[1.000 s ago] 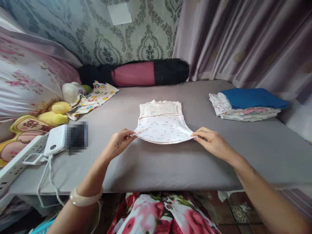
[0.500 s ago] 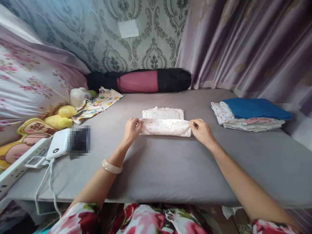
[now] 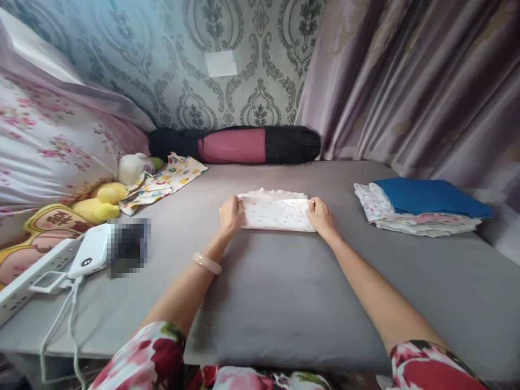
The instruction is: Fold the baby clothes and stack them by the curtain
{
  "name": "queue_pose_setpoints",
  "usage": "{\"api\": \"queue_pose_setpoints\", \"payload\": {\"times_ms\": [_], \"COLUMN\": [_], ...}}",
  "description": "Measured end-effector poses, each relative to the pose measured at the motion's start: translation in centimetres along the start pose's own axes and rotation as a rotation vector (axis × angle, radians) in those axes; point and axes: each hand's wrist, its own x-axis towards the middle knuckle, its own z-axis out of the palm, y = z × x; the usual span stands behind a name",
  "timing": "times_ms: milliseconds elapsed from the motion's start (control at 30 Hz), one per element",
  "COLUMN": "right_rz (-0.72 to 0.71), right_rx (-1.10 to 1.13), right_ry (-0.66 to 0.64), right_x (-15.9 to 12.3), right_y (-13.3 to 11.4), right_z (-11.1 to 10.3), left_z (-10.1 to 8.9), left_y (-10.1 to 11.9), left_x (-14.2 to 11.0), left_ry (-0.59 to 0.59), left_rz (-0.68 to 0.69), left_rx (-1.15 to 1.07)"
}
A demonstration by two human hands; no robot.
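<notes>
A white garment (image 3: 278, 214) with a faint printed pattern lies folded into a narrow bundle on the grey sheet (image 3: 268, 292). My left hand (image 3: 231, 215) pinches its left end, fingers closed round the cloth. At the opposite end my right hand (image 3: 322, 216) grips the upper right corner between thumb and fingers. Behind the front fold, a slightly ruffled edge of the same cloth shows. The fingertips of both hands are partly hidden by the fabric.
On the right sits a stack of folded clothes (image 3: 426, 208) topped by a blue cloth (image 3: 434, 196). To the left are a patterned cloth (image 3: 170, 179), plush toys (image 3: 97, 203), a white power bank (image 3: 91, 252) and a power strip (image 3: 36, 279). A black and pink roll (image 3: 231, 145) lies along the wall.
The front flap has been folded back over the rear part, so less of the rear layer shows. Both hands have moved closer together, still holding the cloth's ends. The view has tilted up slightly.
</notes>
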Motion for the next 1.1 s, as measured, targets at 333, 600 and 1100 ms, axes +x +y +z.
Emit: {"api": "queue_pose_setpoints", "payload": {"times_ms": [333,600,1100], "right_rz": [0.012,-0.031,0.019], "right_rx": [-0.087,-0.098,-0.126], "right_ry": [0.004,0.022,0.009], "right_x": [1.5,2.9,3.7], "right_y": [-1.1,-0.9,-0.6], "right_z": [0.9,1.6,2.3], "left_z": [0.8,1.4,2.8], "left_y": [1.2,1.3,0.5], "left_x": [1.7,2.8,4.2], "left_ry": [0.028,0.025,-0.004], "left_rz": [-0.011,0.006,0.012], "left_rx": [0.052,0.066,0.101]}}
